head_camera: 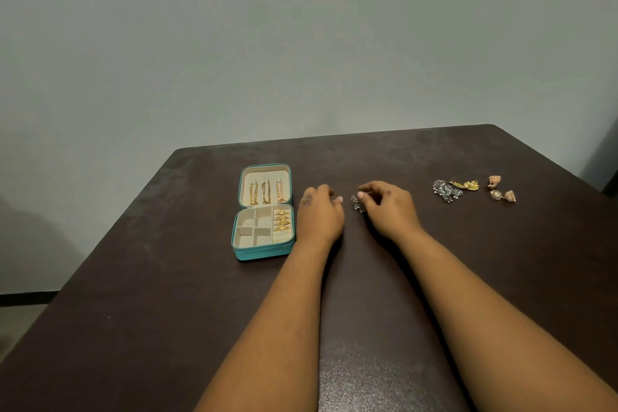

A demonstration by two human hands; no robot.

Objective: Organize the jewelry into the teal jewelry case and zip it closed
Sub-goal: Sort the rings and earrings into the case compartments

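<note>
Your right hand (388, 207) pinches a small silver earring (356, 203) between thumb and finger, with the other fingers curled in. The earring hangs at your fingertips, low over the table (167, 278), between your two hands. It looks gray and sparkly, with little stones, but it is too small to see its shape well. Your left hand (319, 211) is just beside it, fingers curled, with the tips pointing at the earring. You may be pinching something tiny there, but I cannot tell. There is a ring on one finger of that hand. Just to the left of your left hand sits the case (264, 211). It is teal outside and cream inside, and it lies open and flat, the lid on the far side. Three gold chains (266, 192) hang side by side in the lid. The near half has small square pockets, and four gold rings (282, 220) sit in a row in the slot on its right side. Well off to the right of your right hand lie more earrings on the table: a silver bunch (447, 191), then a yellow gold pair (465, 184), then two pinkish gold bell-shaped ones (501, 189) farthest right.
</note>
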